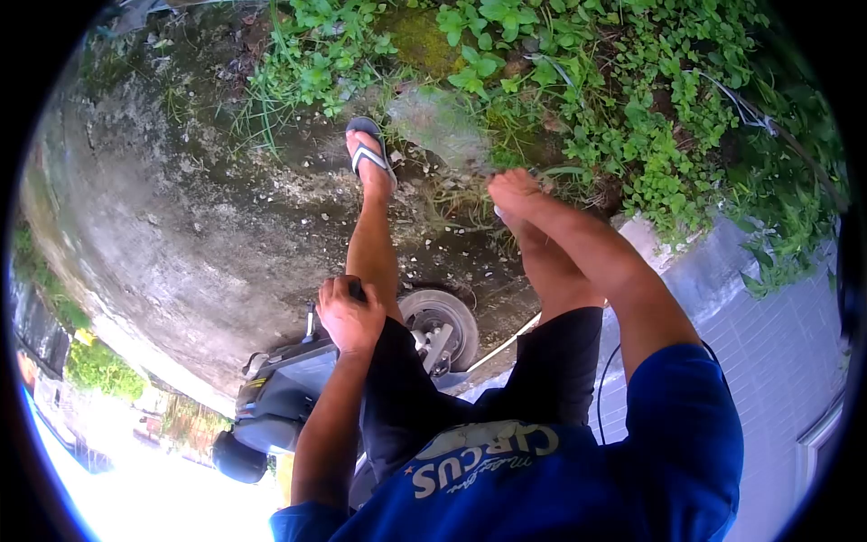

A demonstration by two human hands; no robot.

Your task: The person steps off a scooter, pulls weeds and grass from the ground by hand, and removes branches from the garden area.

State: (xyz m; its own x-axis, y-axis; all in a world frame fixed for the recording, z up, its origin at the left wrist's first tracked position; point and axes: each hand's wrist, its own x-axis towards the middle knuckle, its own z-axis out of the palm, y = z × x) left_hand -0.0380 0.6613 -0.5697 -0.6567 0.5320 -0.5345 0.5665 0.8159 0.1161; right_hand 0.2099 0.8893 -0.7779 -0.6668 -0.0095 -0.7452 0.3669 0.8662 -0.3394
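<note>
My left hand (pixel 350 314) is by my left knee, its fingers curled round a small dark object (pixel 358 290) whose kind I cannot make out. Reaching lower, my right hand (pixel 515 191) is closed in front of my right foot, near the edge of the weeds. Something dark shows just beyond its fingers, too small to name, and the hand hides most of that foot. On my left foot is a dark flip-flop (pixel 383 152) with a white-and-grey strap, planted on the gritty ground.
Green weeds (pixel 659 99) grow along the far side and right. A worn concrete surface (pixel 181 208) spreads to the left. Close by my left leg stands a scooter (pixel 289 406), its wheel (pixel 442 330) beneath me. A pale tiled wall (pixel 768 361) rises at right.
</note>
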